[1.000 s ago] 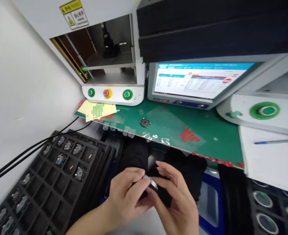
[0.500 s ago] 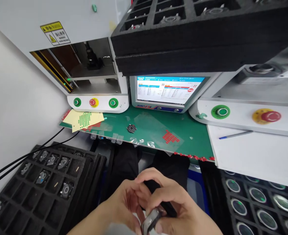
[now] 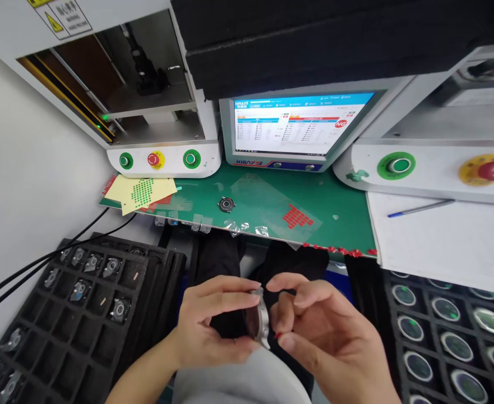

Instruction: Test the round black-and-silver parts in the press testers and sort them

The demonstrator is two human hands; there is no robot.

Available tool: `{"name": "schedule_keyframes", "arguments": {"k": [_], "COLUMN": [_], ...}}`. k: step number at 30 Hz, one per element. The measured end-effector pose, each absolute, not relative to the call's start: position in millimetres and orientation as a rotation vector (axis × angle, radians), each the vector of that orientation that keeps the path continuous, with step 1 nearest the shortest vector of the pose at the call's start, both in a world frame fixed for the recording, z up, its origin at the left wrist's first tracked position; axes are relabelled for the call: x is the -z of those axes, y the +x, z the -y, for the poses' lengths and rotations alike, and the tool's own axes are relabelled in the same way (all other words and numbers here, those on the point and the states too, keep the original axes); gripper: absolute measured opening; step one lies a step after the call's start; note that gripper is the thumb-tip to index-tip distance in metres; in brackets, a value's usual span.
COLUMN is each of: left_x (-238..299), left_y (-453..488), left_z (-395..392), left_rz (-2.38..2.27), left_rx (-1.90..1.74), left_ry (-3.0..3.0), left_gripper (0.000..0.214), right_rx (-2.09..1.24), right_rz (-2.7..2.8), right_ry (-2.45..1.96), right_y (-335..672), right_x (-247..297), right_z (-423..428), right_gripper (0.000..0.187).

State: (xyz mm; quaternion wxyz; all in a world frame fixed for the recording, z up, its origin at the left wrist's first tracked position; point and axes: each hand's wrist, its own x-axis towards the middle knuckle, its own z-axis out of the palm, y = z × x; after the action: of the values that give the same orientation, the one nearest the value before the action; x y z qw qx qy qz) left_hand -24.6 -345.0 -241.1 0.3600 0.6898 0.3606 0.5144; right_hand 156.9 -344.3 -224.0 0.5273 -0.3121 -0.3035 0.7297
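Between the fingertips and thumb of my left hand [image 3: 213, 320], a round watch case [image 3: 262, 322] with a silver rim is held edge-up above my lap. Just right of it is my right hand [image 3: 335, 336], its thumb and a finger pinching a small red piece [image 3: 277, 335], like a bit of sticker. My right index finger reaches close to the top of the case; whether it touches I cannot tell. A dark watch back part [image 3: 226, 204] lies on the green mat [image 3: 255, 196] beyond my hands.
A black foam tray [image 3: 57, 336] with watch parts is at left; another tray [image 3: 429, 331] holds round watch faces at right. Red stickers [image 3: 297, 216] and yellow sheets [image 3: 141, 193] lie on the mat. Behind stand a screen [image 3: 289, 134] and press machines with buttons [image 3: 192, 159].
My hands have come apart from working close together. The watch case is now upright in my left hand, and a red piece shows in my right. The view has tilted down.
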Motion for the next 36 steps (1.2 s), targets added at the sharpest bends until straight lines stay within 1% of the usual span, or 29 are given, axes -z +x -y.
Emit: {"name": "schedule_keyframes", "arguments": {"k": [4, 9, 13, 19, 29, 36], "left_x": [236.2, 232.9, 232.1, 229.3, 232.2, 228.8], "left_y": [-24.1, -23.0, -23.2, -26.1, -29.2, -31.5], "left_z": [341.6, 341.7, 342.5, 340.9, 339.5, 336.9], "left_rz": [-0.910, -0.893, -0.870, -0.859, -0.896, -0.876], "left_rx": [-1.323, -1.345, -1.354, -1.323, -1.364, -1.388], "left_ry": [1.838, 1.893, 1.881, 1.892, 1.994, 2.037], "left_gripper": [0.046, 0.044, 0.047, 0.048, 0.034, 0.030], "right_rx": [-1.773, -1.842, -1.887, -1.881, -1.857, -1.812], "right_rz": [0.573, 0.506, 0.573, 0.461, 0.536, 0.630], "right_ry": [-0.840, -0.830, -0.755, -0.871, -0.935, -0.952], "right_y": [152.4, 154.1, 155.5, 151.1, 148.1, 145.2], "right_x": [215.0, 217.6, 219.8, 210.6, 201.5, 203.4], "right_z": [347.0, 345.7, 344.5, 345.1, 343.9, 344.2], "right_gripper": [0.027, 0.029, 0.028, 0.030, 0.028, 0.027]}}
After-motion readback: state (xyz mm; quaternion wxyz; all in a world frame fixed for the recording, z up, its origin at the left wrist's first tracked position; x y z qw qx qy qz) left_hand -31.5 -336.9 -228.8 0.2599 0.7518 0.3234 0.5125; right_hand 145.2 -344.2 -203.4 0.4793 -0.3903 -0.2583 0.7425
